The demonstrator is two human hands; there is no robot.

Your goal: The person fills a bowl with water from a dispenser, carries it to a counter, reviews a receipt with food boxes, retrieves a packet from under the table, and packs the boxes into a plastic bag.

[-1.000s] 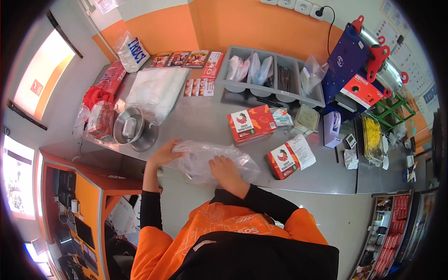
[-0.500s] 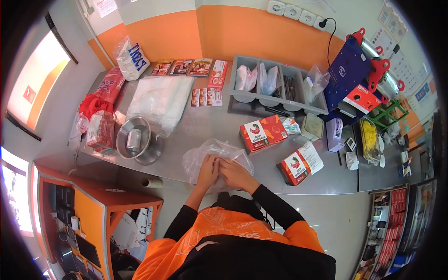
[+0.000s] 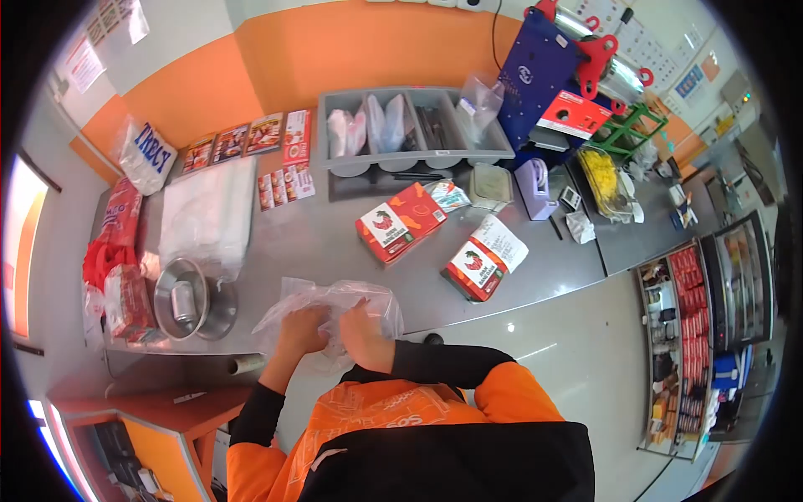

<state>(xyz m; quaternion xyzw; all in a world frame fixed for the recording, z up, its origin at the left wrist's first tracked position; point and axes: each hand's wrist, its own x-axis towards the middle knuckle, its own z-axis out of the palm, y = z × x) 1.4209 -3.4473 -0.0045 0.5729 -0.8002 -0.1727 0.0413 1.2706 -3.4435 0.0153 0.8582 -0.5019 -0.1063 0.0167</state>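
Observation:
A clear plastic bag (image 3: 381, 306) lies crumpled at the front edge of the steel table, partly hanging over it. My left hand (image 3: 303, 330) is closed on the bag's left side, its fingers bent into the film. Beside it, my right hand (image 3: 365, 336) grips the bag with fingertips pointing up toward the table. A small gap separates the two hands. Just beyond the bag stands a red and white food box (image 3: 403, 224). Farther right is a second such box (image 3: 475, 269), with a paper receipt (image 3: 506, 243) on it.
A grey divided tray (image 3: 418, 157) holds bagged items and utensils at the back. On the left are a stack of clear plastic bags (image 3: 205, 209) and a metal bowl (image 3: 180, 297) with a can inside. A blue sealing machine (image 3: 535, 75) and a purple tape dispenser (image 3: 535, 191) stand at right.
The view has turned rightward, so the table things sit farther left. My hands, close together before, are now apart on the bag, and the bag is spread more between them.

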